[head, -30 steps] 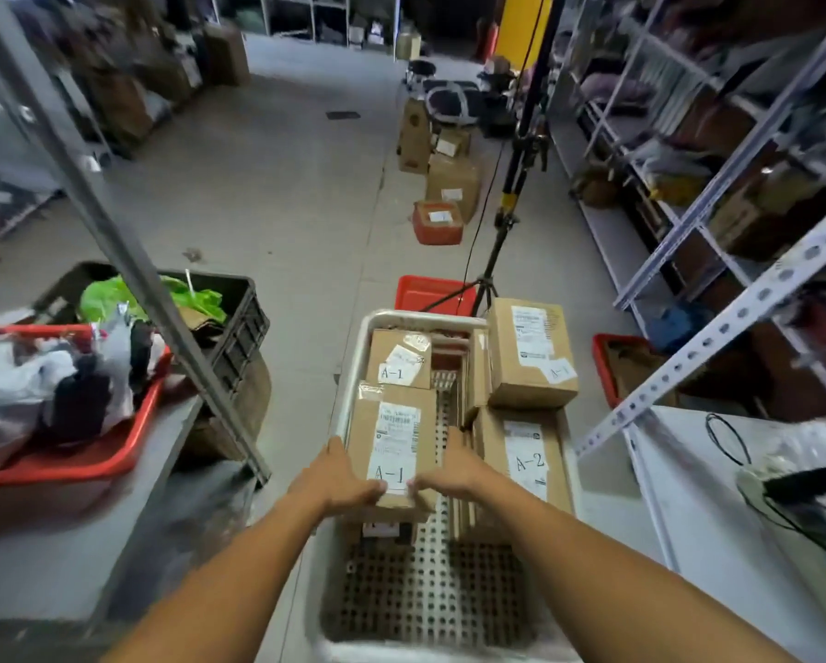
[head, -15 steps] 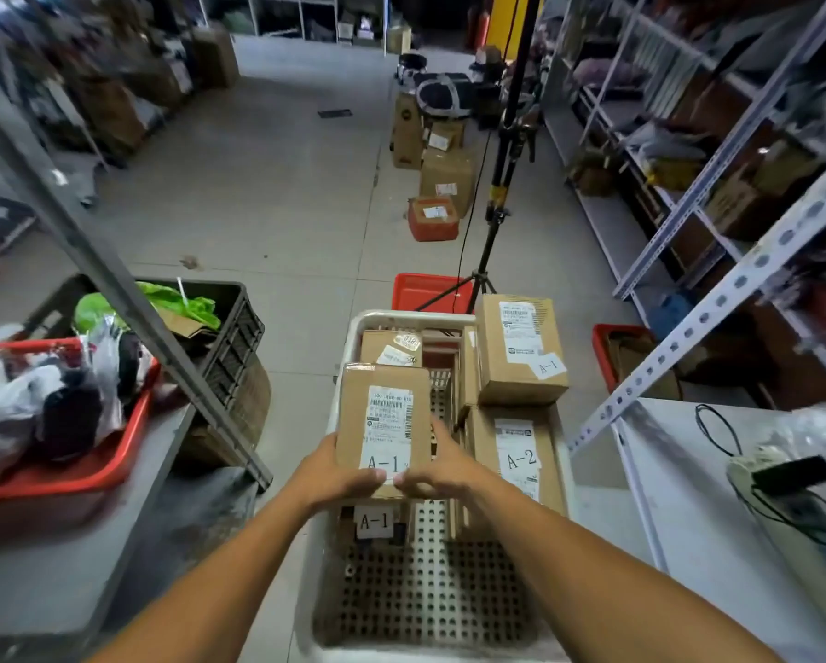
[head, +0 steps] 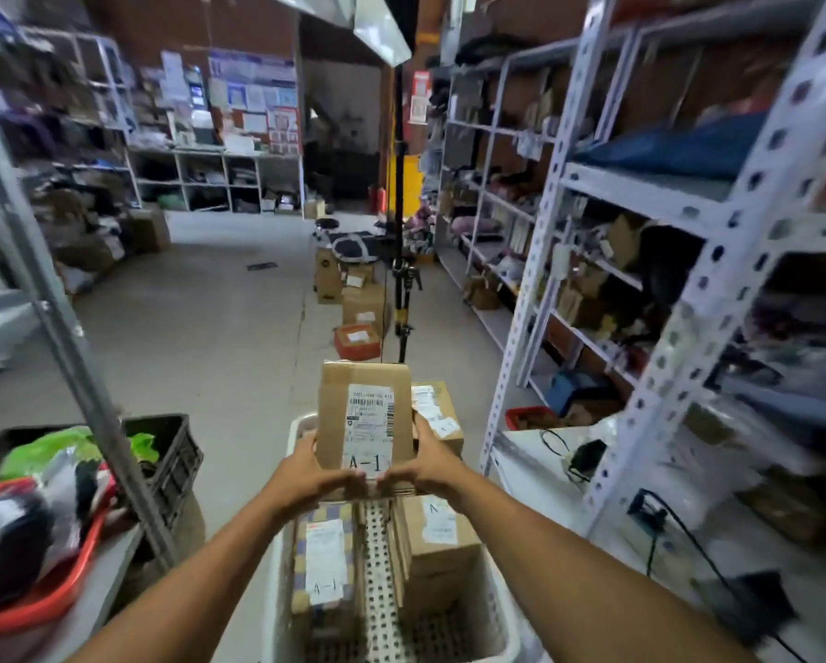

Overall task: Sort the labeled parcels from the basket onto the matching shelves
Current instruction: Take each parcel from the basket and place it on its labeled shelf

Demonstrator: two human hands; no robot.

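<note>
A brown cardboard parcel (head: 364, 413) with a white label marked A-1 is held upright above the white perforated basket (head: 499, 610). My left hand (head: 316, 471) grips its lower left edge and my right hand (head: 423, 464) grips its lower right edge. Below it in the basket lies another parcel marked A-1 (head: 324, 562) on the left and a taller brown box (head: 437, 543) on the right. A further labeled box (head: 437, 413) shows behind the held parcel.
White metal shelving (head: 688, 260) full of goods runs along the right. A grey shelf post (head: 66, 327) slants on the left, beside a red tub (head: 42, 595) and a black crate (head: 172, 452). A tripod pole (head: 400, 260) and several floor boxes (head: 358, 299) stand ahead.
Both hands have lifted the A-1 parcel up out of the basket. My view has tilted upward, showing more of the aisle and shelves.
</note>
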